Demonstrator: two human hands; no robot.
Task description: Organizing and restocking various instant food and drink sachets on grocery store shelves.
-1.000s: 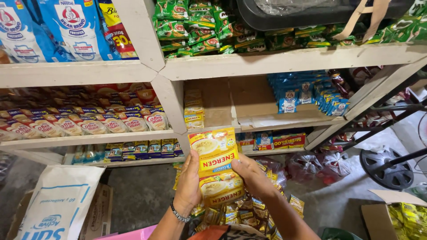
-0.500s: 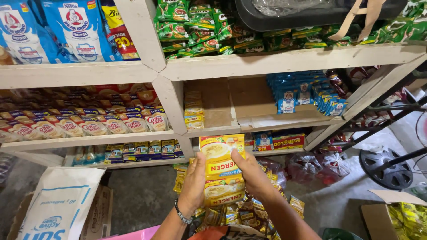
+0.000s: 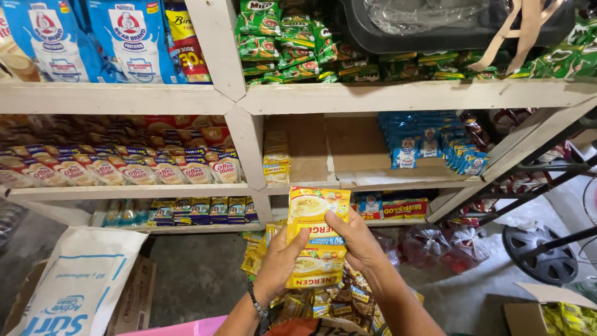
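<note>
Both my hands hold a strip of joined yellow sachets (image 3: 315, 225) upright in front of the white wooden shelf (image 3: 398, 94). My left hand (image 3: 280, 261) grips its lower left edge; a beaded bracelet sits on that wrist. My right hand (image 3: 359, 241) wraps the right side, fingers over the middle sachet. Below my hands lies a heap of more yellow sachet strips (image 3: 329, 298). A small stack of the same yellow sachets (image 3: 275, 160) stands at the left of the middle shelf bay, just above the strip.
Blue sachets (image 3: 429, 144) fill the right of that bay. Red-and-white creamer sachets (image 3: 124, 169) line the left shelf, blue milk bags (image 3: 93, 37) and green drink sachets (image 3: 280, 37) above. A white detergent sack (image 3: 81, 280) stands at lower left, a cardboard box (image 3: 547, 311) at lower right.
The strip has dropped slightly and come closer to the shelf bay. My right hand has shifted further over the strip's right side.
</note>
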